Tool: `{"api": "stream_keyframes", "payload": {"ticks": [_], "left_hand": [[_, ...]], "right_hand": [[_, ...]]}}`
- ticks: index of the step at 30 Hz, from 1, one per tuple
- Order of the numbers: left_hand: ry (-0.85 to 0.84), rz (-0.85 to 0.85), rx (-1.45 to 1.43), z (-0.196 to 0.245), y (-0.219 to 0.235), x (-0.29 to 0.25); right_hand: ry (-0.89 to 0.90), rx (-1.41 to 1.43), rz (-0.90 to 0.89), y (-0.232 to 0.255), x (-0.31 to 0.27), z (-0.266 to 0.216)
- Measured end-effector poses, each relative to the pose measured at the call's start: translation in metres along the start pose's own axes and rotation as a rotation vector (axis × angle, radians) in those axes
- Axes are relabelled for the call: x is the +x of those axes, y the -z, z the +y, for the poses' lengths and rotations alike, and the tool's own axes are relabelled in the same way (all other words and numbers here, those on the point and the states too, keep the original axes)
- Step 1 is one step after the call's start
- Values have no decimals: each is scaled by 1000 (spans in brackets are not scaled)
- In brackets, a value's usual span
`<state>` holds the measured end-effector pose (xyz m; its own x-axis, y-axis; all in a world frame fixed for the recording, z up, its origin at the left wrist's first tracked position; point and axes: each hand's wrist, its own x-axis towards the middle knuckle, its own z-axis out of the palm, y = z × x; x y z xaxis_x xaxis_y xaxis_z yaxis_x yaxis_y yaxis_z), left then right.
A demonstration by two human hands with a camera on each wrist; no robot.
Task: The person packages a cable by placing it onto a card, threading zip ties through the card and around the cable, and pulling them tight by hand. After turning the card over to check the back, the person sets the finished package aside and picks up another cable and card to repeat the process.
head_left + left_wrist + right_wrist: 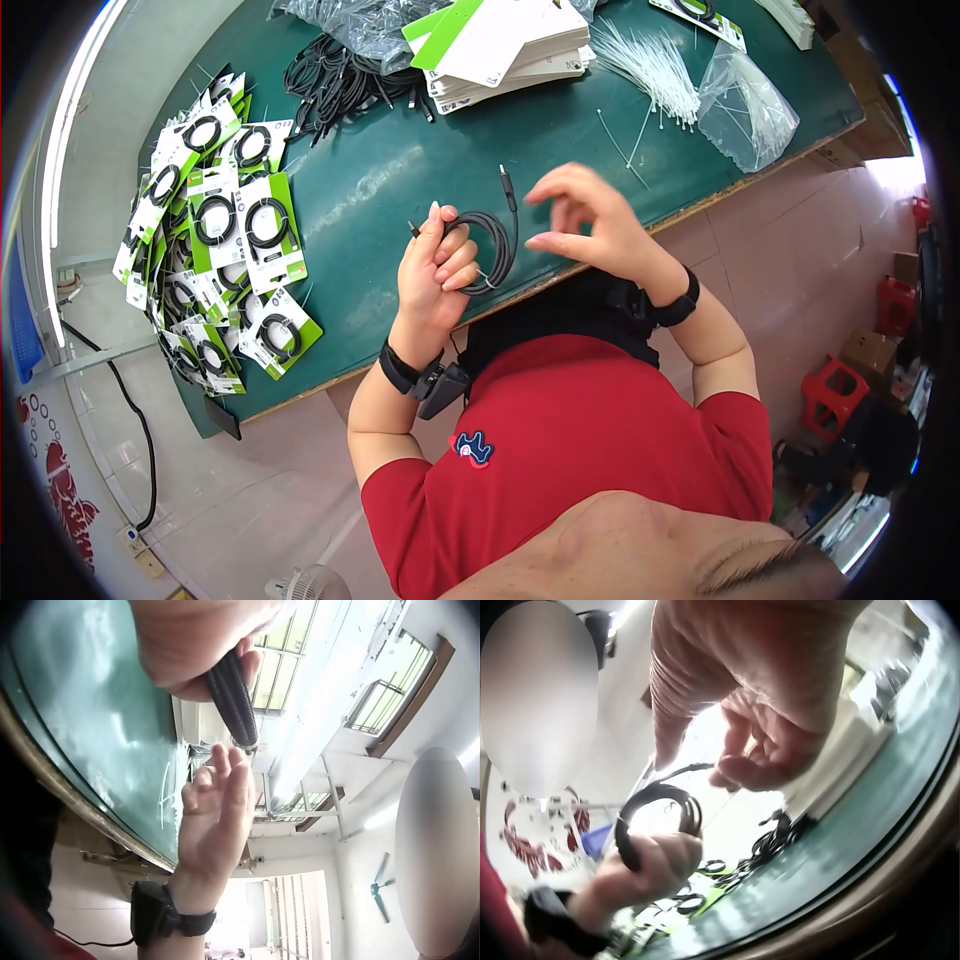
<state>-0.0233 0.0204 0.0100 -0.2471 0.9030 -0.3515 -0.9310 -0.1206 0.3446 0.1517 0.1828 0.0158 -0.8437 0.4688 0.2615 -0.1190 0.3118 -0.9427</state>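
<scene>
A coiled black cable (497,250) is gripped in my left hand (435,265) above the table's near edge, the fingers curled round one side of the coil. One cable end with a plug (506,182) sticks up from it. My right hand (590,222) is raised just right of that plug, thumb and bent fingers apart, a gap between hand and cable. The left wrist view shows the coil (234,697) side-on under my left hand (199,645). In the right wrist view the coil (660,796) stands above my left fist, partly below my right hand (765,690).
On the green table (370,210), carded cables (215,220) are heaped at left. Loose black cables (345,85), a stack of white cards (510,60), white zip ties (655,75) and a clear bag (745,110) lie along the back. Red stools (835,397) stand on the floor at right.
</scene>
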Motion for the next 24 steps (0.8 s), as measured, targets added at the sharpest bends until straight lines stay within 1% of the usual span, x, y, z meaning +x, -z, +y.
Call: {"api": "stream_keyframes", "payload": {"ticks": [1, 2, 4, 5, 6, 8, 9, 10, 12, 13, 14, 16, 17, 18, 20, 21, 22, 24], "left_hand": [[33, -3, -27, 2, 0, 0], [31, -5, -29, 3, -1, 2], [135, 5, 41, 5, -4, 4], [190, 9, 80, 5, -7, 4], [193, 6, 80, 4, -11, 3], [328, 33, 241, 2, -24, 2], [393, 46, 322, 1, -28, 3], [392, 40, 323, -1, -30, 4], [501, 14, 386, -5, -33, 6], [556, 3, 420, -6, -35, 7], [552, -1, 423, -7, -35, 8], [647, -37, 509, -10, -37, 13], [691, -54, 554, -9, -39, 15], [680, -57, 562, -8, -42, 17], [688, -124, 487, -4, -51, 21], [691, -159, 449, -2, -56, 23], [680, -163, 458, 0, -68, 25], [377, -67, 648, 8, -100, 30]], "right_hand": [[0, -1, -3, 4, 0, -4], [169, -130, -45, 10, 3, -14], [504, -387, -127, 20, 5, -29], [502, -389, -125, 21, 4, -32], [533, -455, -223, 23, 3, -34], [594, -588, -418, 25, 1, -39], [595, -595, -415, 27, 0, -42], [590, -600, -480, 28, -1, -45], [578, -608, -609, 30, -5, -50], [579, -611, -607, 29, -8, -51], [574, -616, -659, 28, -11, -51], [568, -628, -762, 26, -14, -49], [579, -635, -760, 27, -14, -48], [599, -594, -727, 28, -15, -45], [638, -510, -660, 35, -16, -42], [651, -518, -660, 39, -15, -43], [642, -476, -560, 44, -14, -44], [621, -387, -362, 54, -13, -44]]}}
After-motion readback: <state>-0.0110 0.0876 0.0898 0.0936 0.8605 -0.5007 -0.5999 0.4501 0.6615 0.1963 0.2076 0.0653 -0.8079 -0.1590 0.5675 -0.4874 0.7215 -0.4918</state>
